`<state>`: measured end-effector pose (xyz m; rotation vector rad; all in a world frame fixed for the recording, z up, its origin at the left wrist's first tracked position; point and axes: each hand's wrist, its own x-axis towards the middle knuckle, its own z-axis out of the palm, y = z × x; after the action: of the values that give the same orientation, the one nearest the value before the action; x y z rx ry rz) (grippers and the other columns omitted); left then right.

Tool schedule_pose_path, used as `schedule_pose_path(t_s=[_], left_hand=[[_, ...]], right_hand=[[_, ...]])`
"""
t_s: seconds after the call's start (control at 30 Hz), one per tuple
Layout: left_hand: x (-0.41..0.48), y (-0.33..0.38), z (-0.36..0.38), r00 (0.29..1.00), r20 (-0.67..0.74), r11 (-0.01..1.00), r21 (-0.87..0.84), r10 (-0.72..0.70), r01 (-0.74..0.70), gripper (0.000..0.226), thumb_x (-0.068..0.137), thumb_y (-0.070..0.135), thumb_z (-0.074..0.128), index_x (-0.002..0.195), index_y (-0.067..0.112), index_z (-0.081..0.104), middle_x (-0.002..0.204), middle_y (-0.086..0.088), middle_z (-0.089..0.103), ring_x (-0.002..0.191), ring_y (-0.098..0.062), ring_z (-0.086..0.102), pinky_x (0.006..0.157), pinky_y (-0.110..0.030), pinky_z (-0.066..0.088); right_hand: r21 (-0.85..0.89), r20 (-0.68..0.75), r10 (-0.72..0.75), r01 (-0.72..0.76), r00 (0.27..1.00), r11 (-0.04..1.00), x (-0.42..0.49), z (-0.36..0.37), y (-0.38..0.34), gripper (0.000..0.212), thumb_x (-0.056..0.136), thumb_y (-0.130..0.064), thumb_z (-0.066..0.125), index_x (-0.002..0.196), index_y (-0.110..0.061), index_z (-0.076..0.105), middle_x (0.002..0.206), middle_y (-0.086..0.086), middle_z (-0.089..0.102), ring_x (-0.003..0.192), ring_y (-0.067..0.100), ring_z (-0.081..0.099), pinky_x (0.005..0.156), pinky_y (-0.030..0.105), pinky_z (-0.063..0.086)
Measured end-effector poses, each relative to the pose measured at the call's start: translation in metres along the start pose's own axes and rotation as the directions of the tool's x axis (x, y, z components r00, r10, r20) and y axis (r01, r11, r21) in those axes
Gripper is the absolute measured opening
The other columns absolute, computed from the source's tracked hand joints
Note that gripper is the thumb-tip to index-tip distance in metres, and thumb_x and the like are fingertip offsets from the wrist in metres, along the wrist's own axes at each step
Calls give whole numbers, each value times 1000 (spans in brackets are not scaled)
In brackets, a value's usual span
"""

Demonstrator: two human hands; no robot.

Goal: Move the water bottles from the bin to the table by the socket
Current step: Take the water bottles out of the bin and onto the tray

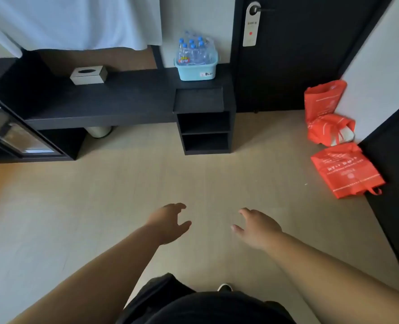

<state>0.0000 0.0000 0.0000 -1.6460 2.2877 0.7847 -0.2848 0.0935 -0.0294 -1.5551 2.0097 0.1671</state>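
Both bare forearms reach forward over the pale floor (100, 206), palms turned toward each other. The left hand (170, 223) sits at about 7 o'clock of centre, fingers spread and loosely curled, holding nothing. The right hand (258, 226) mirrors it at about 5 o'clock — fingers apart, empty too. A gap of bare floor lies between them. Farther on, at 12 o'clock, the black table (114, 99) runs along the wall. At its right end stands the light-blue bin (197, 71), packed with upright water bottles (193, 51) — blue caps showing — well beyond both hands.
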Motion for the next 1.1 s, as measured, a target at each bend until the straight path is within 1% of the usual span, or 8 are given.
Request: schedule_pose_path(t_s=[0.2, 0.3, 0.47, 0.57, 0.67, 0.83, 0.93, 1.1], left_hand=[[27, -9, -18, 998, 24, 998, -36, -58, 59, 65, 88, 63, 61, 147, 36, 48, 139, 13, 60, 124, -12, 60, 101, -31, 49], [47, -12, -25, 998, 27, 997, -56, -58, 59, 65, 89, 61, 63, 146, 34, 50, 138, 11, 61, 124, -14, 60, 101, -31, 49], [98, -20, -43, 998, 14, 985, -166, -53, 55, 60, 90, 56, 66, 143, 30, 53, 134, 8, 63, 121, -16, 61, 100, -32, 49], [135, -26, -57, 999, 13, 983, -179, -39, 41, 60, 90, 56, 65, 143, 30, 53, 135, 7, 63, 121, -17, 60, 102, -33, 49], [170, -36, -73, 998, 53, 982, -188, -21, 31, 60, 90, 56, 65, 144, 30, 53, 136, 7, 62, 122, -16, 60, 102, -32, 48], [223, -63, -116, 997, 79, 989, -151, 8, 4, 61, 90, 58, 63, 143, 32, 52, 134, 10, 62, 119, -15, 61, 101, -33, 49], [254, -85, -148, 996, 92, 996, -91, 8, 1, 63, 89, 60, 62, 145, 33, 50, 135, 11, 61, 118, -16, 61, 99, -31, 49], [297, -108, -183, 994, 110, 999, -30, 16, -13, 68, 88, 62, 59, 148, 33, 46, 139, 11, 60, 119, -18, 61, 100, -35, 51]], right_hand=[[6, 9, -3, 3, 1000, 1000, 28, -23, -8, 74, 94, -72, 47, 153, -28, 39, 141, -1, 57, 124, 24, 59, 91, 37, 53], [11, 5, 0, 0, 1000, 1000, 45, -32, -14, 74, 94, -72, 46, 153, -29, 40, 142, -1, 56, 125, 24, 59, 91, 37, 53], [35, -3, 37, -37, 999, 999, 82, -47, -25, 74, 94, -72, 46, 154, -29, 39, 144, 0, 54, 127, 24, 57, 90, 37, 52], [39, 9, 47, -48, 999, 998, 113, -61, -34, 76, 95, -71, 47, 156, -27, 37, 147, 1, 53, 129, 24, 56, 95, 38, 52], [25, 33, 52, -53, 998, 998, 147, -80, -45, 77, 95, -71, 48, 157, -27, 35, 149, 1, 51, 131, 24, 55, 97, 40, 52], [5, 45, 78, -78, 996, 997, 205, -113, -67, 78, 97, -67, 49, 160, -25, 30, 146, 3, 54, 127, 25, 58, 94, 39, 52], [18, 46, 88, -89, 995, 996, 240, -136, -94, 79, 97, -67, 49, 161, -24, 29, 146, 4, 55, 126, 26, 58, 94, 40, 53], [70, 39, 51, -54, 998, 996, 290, -158, -140, 79, 98, -67, 49, 161, -25, 26, 145, 4, 55, 122, 25, 60, 90, 40, 54]])
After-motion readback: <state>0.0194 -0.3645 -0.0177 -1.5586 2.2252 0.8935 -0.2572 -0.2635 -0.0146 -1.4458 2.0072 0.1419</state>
